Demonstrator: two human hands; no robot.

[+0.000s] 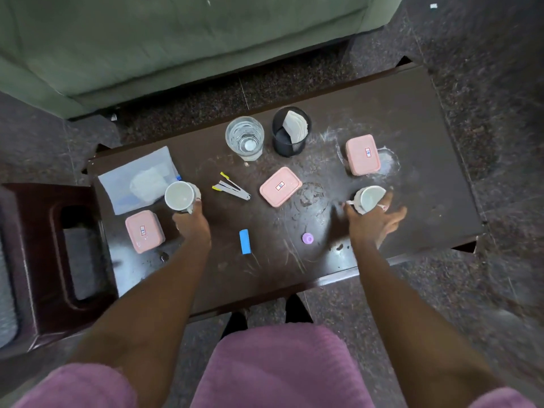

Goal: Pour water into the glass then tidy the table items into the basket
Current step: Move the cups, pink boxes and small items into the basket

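Scratched dark wooden table, and the left hand has its fingers wrapped round the smooth round white left mug, while the right hand clasps the tipped right mug, fingers blurred along its side. Beyond both sets of fingertips, between them, stands the clear glass holding water. Nearer than the fingers lie a blue block and a small purple cap.

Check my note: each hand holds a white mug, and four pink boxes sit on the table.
Not four: the head view shows three pink boxes on the table. The left hand and right hand do each hold a white mug.
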